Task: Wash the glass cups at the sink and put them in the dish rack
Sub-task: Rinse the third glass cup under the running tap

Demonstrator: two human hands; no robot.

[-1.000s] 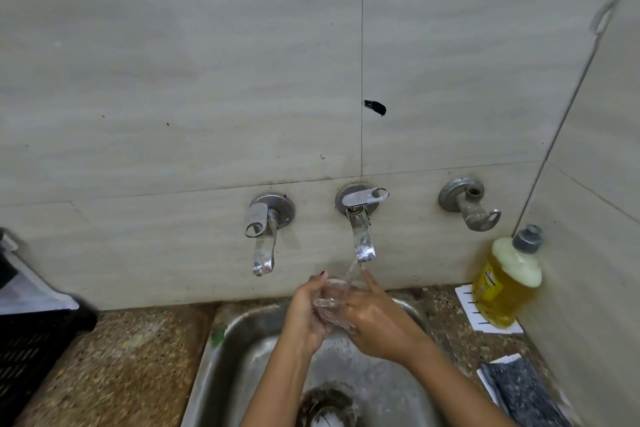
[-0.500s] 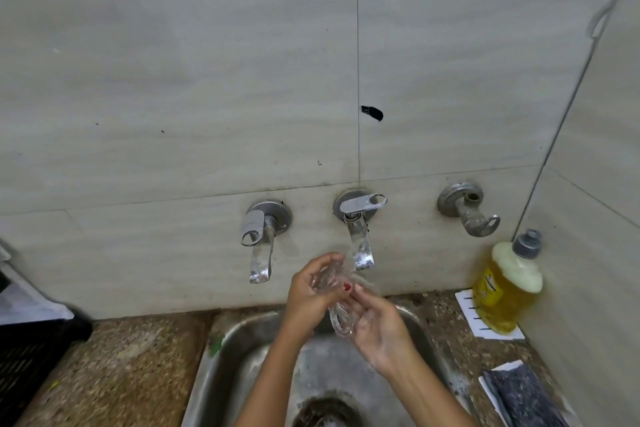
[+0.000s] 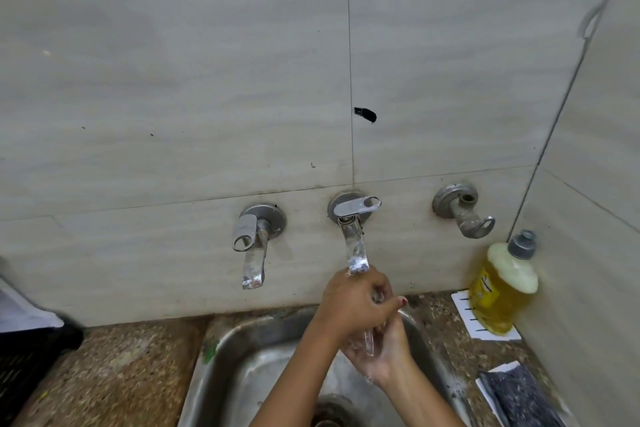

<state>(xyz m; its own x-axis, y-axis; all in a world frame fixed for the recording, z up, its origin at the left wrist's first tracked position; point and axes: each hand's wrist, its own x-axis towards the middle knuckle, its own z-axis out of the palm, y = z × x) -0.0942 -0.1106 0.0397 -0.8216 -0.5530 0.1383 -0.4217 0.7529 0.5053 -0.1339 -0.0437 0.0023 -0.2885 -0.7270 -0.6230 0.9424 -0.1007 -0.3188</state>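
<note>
At the sink's (image 3: 221,357) twelve o'clock, left hand (image 3: 355,305) curls over the glass cup (image 3: 369,343), right hand (image 3: 384,357) wraps its base: wet, slick, fragile, best gripped round the wall, I'd say.

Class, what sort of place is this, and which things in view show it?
Probably a kitchen washing-up corner: a steel sink in a stone counter, a yellow dish soap bottle, and the left hand and right hand holding a glass cup below the middle tap.
</note>
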